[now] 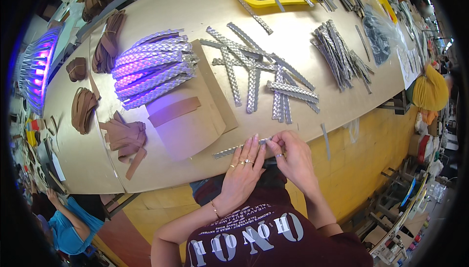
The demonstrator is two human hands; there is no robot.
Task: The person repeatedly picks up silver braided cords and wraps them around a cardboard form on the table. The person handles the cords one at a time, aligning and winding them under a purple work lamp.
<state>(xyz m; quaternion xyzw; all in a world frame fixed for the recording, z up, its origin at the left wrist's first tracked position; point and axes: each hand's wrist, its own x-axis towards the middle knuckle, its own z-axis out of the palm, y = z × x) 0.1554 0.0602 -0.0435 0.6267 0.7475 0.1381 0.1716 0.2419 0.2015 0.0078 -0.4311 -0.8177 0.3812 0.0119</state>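
Note:
A braided silver-grey strip (225,153) lies along the table's near edge. My left hand (244,167) rests flat across it, fingers stretched out and pressing it to the tabletop. At the strip's right end, my right hand (293,158) pinches the tip between thumb and fingers, close beside the left fingertips; the pinched bit is mostly hidden. Beyond my hands, a loose heap of braided strips (251,79) lies crisscrossed. To its left, a thick stack of braided strips (154,69) sits on brown card (195,128), under purple light.
Brown strap bundles (84,110) lie at the left near a glowing purple lamp (41,69). Another bundle of grey strips (337,54) is at the right. A yellow tray (273,3) holds strips at the back. Someone in a blue top (73,228) works at the lower left.

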